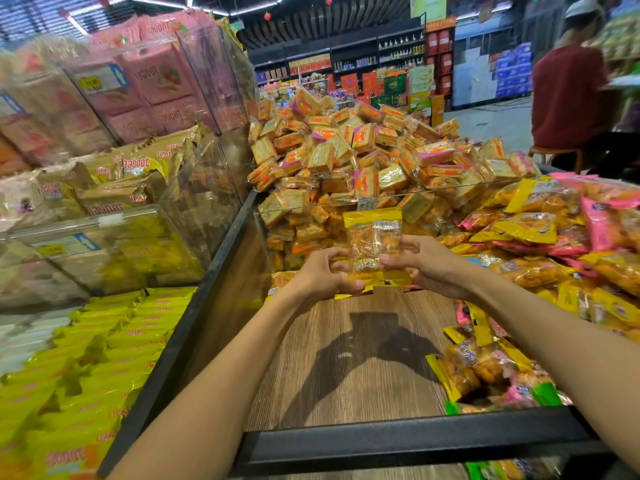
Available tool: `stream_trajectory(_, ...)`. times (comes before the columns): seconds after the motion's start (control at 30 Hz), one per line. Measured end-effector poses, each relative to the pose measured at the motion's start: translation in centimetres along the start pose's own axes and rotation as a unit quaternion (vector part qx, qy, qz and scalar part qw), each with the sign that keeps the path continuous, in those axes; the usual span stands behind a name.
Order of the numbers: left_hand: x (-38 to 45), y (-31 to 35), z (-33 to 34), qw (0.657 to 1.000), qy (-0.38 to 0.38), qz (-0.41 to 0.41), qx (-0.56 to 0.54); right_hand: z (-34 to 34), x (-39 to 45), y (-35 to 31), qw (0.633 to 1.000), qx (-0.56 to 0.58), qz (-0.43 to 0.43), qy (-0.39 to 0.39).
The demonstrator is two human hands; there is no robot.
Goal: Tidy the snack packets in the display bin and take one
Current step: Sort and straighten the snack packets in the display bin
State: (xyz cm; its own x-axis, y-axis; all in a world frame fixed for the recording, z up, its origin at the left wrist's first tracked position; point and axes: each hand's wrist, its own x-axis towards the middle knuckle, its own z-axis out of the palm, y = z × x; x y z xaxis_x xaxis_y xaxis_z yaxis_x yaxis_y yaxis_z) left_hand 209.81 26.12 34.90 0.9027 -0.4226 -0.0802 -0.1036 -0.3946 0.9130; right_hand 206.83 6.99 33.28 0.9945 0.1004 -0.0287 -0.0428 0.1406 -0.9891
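Both hands, left hand (323, 277) and right hand (427, 265), pinched one small yellow-edged clear plastic snack packet (375, 245) upright above the wood-floored black-framed display bin (408, 439), seemingly the taking step, needing only withdrawal.

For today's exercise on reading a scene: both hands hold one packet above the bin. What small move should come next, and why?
Probably draw the yellow-edged clear snack packet back toward the body, out over the black metal bin rim. The left hand and right hand already grip its lower end, lifted clear of the wood-grain bin floor and of the heaped packets, so one seems chosen.
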Motion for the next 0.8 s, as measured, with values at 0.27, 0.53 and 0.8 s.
stream_trajectory(0.27, 0.5, 0.3, 2.0, 0.993, 0.072, 0.086, -0.043, 1.0, -0.4, 0.1, 0.951, -0.214, -0.156, 0.159)
stream_trajectory(0.53, 1.5, -0.6, 1.7, 0.99, 0.046, 0.07, -0.114, 2.8, -1.0, 0.2, 0.966, -0.206, -0.156, 0.03)
stream_trajectory(0.8, 1.3, -0.3, 1.4, 0.989, 0.016, 0.073, -0.129, 1.4, -0.3, -0.2, 0.96, -0.17, -0.159, 0.154)
